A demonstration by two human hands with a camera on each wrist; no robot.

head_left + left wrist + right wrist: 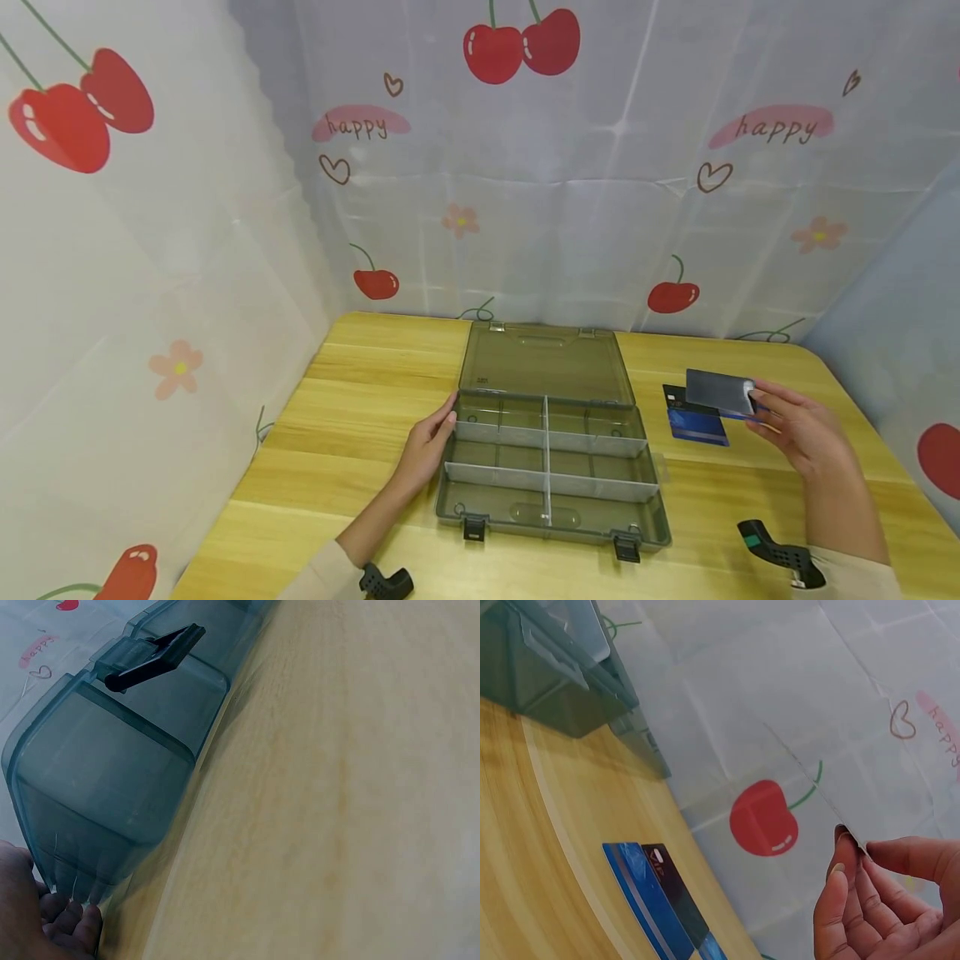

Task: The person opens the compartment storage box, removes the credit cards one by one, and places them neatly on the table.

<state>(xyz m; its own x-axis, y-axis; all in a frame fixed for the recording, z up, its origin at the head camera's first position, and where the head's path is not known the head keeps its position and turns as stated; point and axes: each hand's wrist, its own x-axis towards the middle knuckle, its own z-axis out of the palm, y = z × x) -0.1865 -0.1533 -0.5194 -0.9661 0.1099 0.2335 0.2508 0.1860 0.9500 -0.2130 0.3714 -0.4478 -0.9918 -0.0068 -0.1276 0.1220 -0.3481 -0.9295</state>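
My right hand (813, 429) pinches a dark grey card (716, 390) between thumb and fingertips, above the right side of the table. In the right wrist view this card (810, 776) shows nearly edge-on. Below it lie a black card (676, 896) marked VIP and a blue card (697, 427) with a pale stripe. Part of another blue card shows beside them. My left hand (423, 450) holds the left wall of a smoky see-through divider box (555, 533), thumb near the rim. The left wrist view shows fingers (66, 919) against its lower outside corner.
The box lid (546, 362) lies folded back towards the curtain. Pale dividers (600, 486) split the tray into several compartments. Two black latches (474, 527) hang at the front edge. A cherry-print curtain (525, 233) closes off the table (360, 400) at the back and sides.
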